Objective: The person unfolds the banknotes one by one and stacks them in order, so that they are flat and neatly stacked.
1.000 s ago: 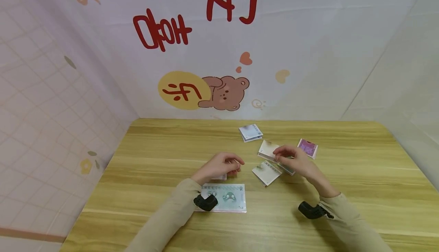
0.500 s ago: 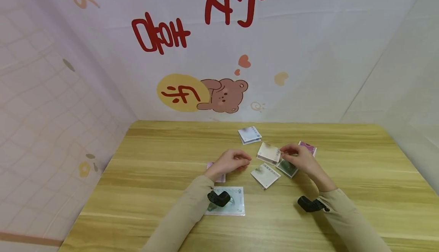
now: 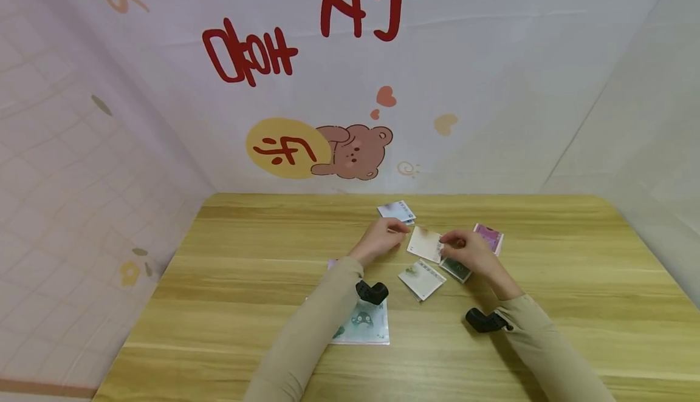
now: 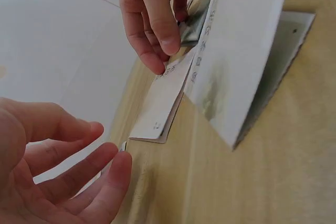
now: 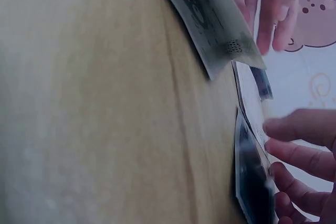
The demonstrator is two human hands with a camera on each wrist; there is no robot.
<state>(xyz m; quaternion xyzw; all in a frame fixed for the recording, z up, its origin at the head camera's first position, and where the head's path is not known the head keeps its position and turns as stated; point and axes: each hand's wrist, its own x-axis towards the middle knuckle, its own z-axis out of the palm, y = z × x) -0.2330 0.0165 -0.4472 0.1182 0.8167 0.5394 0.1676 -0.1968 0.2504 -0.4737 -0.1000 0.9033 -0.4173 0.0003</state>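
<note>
Just right of centre on the wooden table (image 3: 558, 347), a cream folded banknote (image 3: 423, 244), lying between two hands. At its right end, fingertips of the right hand (image 3: 473, 253), fingers bent and pointing down; cannot tell whether pinching or only touching. By its left end, apart from it, the left hand (image 3: 381, 236), holding nothing, fingers loosely curved with a narrow gap between thumb and fingertips.

Just behind the left hand, partly covered by it in the head view, a bluish folded banknote (image 3: 397, 209). Nearer the body, close to the cream one, a pale folded banknote (image 3: 422, 279), upper flap raised like a wedge in the left wrist view. Close below the right hand, partly hidden, a dark green folded banknote (image 3: 455, 269); beyond that, farther right, a purple folded banknote (image 3: 488, 237). Under the line of the left sleeve (image 3: 312, 323), partly covered from sight, a teal banknote (image 3: 363, 323) with a cartoon figure, lying flat.

At each wrist, a black device (image 3: 372, 292). Behind the table, a white backdrop (image 3: 492, 74) with red characters and a brown cartoon bear (image 3: 361, 153).
</note>
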